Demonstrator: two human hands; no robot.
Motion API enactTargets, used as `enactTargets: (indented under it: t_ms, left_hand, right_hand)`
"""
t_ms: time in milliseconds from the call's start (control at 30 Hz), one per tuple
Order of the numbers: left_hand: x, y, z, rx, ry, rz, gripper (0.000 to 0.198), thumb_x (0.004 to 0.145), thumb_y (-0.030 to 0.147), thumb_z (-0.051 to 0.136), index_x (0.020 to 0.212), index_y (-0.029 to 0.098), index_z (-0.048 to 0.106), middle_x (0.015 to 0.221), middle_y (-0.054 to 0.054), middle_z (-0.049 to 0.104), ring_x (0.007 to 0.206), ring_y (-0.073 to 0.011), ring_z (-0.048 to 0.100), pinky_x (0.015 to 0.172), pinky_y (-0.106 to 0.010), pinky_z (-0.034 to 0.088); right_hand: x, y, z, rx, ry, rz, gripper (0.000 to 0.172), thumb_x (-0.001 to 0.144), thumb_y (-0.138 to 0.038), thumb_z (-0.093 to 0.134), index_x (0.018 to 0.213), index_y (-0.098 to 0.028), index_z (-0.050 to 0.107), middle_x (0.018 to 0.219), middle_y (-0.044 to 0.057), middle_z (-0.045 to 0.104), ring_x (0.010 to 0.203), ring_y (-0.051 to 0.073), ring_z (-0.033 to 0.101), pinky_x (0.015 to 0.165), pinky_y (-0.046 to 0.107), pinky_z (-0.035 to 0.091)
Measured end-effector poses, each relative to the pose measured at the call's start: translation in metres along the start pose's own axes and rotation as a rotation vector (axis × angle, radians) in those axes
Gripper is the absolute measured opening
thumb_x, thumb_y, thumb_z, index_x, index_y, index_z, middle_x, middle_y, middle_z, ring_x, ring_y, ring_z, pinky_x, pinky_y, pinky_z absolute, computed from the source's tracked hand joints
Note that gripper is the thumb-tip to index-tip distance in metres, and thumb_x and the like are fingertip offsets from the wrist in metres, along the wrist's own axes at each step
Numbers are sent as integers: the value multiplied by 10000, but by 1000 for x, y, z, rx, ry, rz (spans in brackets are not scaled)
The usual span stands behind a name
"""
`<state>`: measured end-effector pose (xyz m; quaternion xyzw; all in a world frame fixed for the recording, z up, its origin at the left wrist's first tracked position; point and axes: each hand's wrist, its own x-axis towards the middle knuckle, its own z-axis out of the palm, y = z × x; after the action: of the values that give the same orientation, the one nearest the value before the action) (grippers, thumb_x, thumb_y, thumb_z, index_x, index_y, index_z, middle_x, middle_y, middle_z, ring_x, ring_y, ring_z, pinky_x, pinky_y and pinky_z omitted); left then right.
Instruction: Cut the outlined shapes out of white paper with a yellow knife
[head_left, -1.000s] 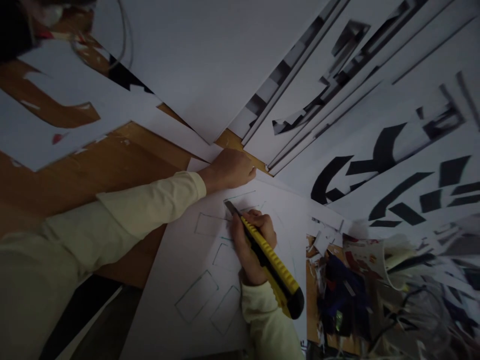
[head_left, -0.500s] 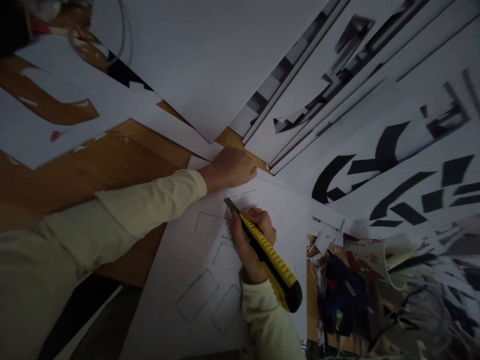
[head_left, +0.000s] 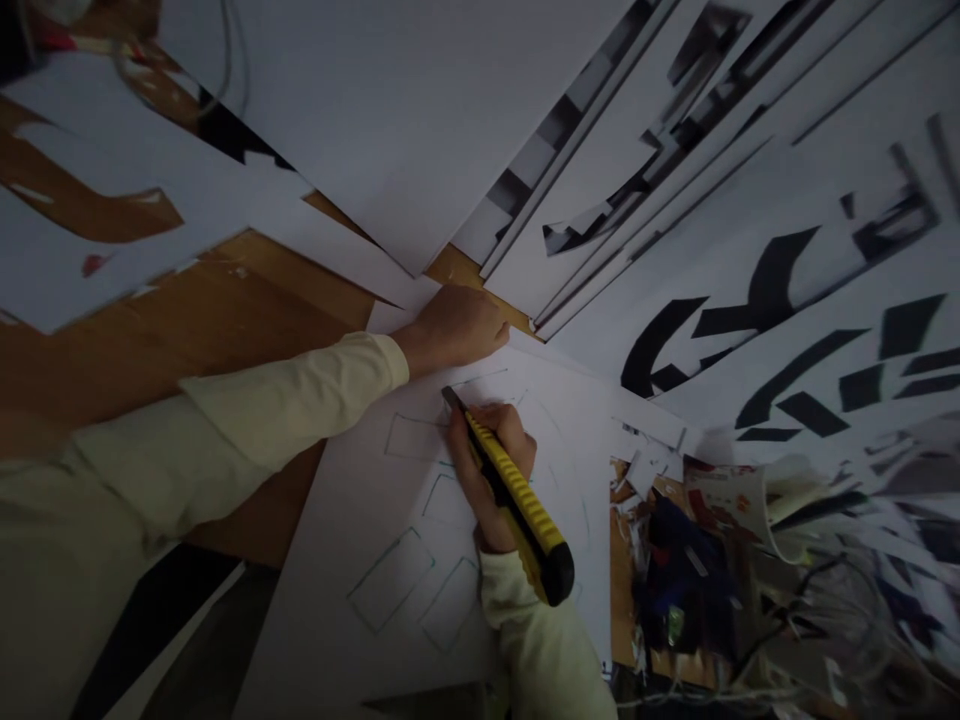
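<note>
My right hand (head_left: 491, 470) is closed around a yellow and black utility knife (head_left: 517, 500). Its blade points up and left, at the drawn lines of a white sheet (head_left: 322, 600). Greenish outlines of several blocky shapes and a long curve are on this sheet. Just above the blade, my left hand (head_left: 457, 325) rests as a closed fist on the sheet's far edge; its curled fingers are mostly hidden, and nothing shows in them.
Large white boards (head_left: 375, 90) lie beyond the hands, some with cut-out shapes. Boards with black shapes (head_left: 814, 412) lie to the right. A paper cup (head_left: 739, 500) holding tools lies tilted near a dark blue object (head_left: 686, 570), scraps and cables. Brown tabletop (head_left: 285, 300) shows at left.
The knife and my right hand have shifted slightly left and up in view, and the knife's handle end has swung left. My left hand keeps its place on the sheet; the view has shifted slightly.
</note>
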<state>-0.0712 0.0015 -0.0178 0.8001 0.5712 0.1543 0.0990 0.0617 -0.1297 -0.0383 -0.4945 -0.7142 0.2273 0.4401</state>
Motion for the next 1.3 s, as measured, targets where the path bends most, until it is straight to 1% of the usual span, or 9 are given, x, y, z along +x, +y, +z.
enactTargets:
  t_ms: [167, 333, 467, 567, 700, 933, 1067, 1200, 1300]
  left_hand:
    - [1, -1, 2, 13, -13, 13, 466, 1004, 298, 421, 1010, 62, 824, 957, -192, 782, 939, -320, 704, 772, -403, 481]
    - [3, -4, 5, 6, 17, 16, 447, 999, 315, 453, 989, 70, 827, 941, -183, 784, 930, -315, 705, 764, -399, 473]
    - [2, -2, 1, 14, 3, 40, 457, 1003, 302, 441, 986, 56, 827, 904, -192, 780, 892, -318, 708, 738, -402, 463]
    - [1, -1, -1, 33, 4, 46, 467, 1001, 294, 432, 988, 40, 823, 880, -201, 773, 879, -321, 710, 712, -400, 452]
    - [1, -2, 1, 53, 37, 65, 456, 995, 282, 432, 986, 50, 825, 851, -186, 772, 854, -298, 712, 687, -383, 441]
    - [1, -2, 0, 9, 31, 64, 428, 987, 269, 452, 961, 80, 834, 869, -177, 782, 859, -295, 712, 710, -378, 448]
    - [1, -2, -1, 6, 3, 60, 435, 993, 265, 438, 995, 85, 834, 873, -167, 782, 872, -294, 712, 727, -382, 448]
    - [2, -2, 0, -4, -9, 49, 440, 1000, 282, 441, 1032, 72, 827, 930, -178, 786, 922, -302, 712, 739, -383, 442]
    - [2, -2, 1, -1, -11, 47, 431, 995, 274, 446, 1041, 75, 825, 934, -174, 785, 932, -298, 709, 746, -377, 440]
  right_hand:
    - [10, -9, -6, 14, -80, 22, 209, 917, -303, 714, 816, -242, 542, 692, -46, 571, 539, 107, 474, 525, 248, 399]
    - [27, -24, -14, 18, -175, 45, 222, 887, -211, 675, 769, -237, 489, 626, -79, 490, 513, 86, 408, 528, 233, 366]
    - [29, -28, -16, 5, -160, 7, 228, 862, -180, 657, 754, -236, 464, 602, -96, 447, 493, 73, 368, 509, 217, 339]
    - [28, -30, -17, 0, -167, 15, 219, 873, -186, 655, 762, -234, 472, 605, -96, 457, 489, 68, 380, 491, 204, 327]
    - [29, -33, -19, 15, -174, 7, 216, 866, -183, 645, 743, -230, 475, 580, -99, 461, 467, 62, 396, 468, 188, 323]
    - [33, -37, -23, 3, -194, 11, 253, 853, -157, 653, 717, -227, 452, 556, -110, 434, 454, 49, 392, 465, 172, 329]
    - [31, -34, -26, -26, -215, 3, 237, 862, -156, 660, 739, -229, 472, 552, -106, 460, 459, 54, 418, 470, 177, 336]
    - [28, -31, -28, -29, -211, 5, 231, 859, -169, 679, 739, -228, 490, 546, -101, 478, 449, 58, 418, 457, 185, 333]
    - [25, -33, -31, -37, -217, 9, 219, 862, -162, 679, 746, -225, 504, 543, -103, 478, 446, 57, 419, 456, 183, 334]
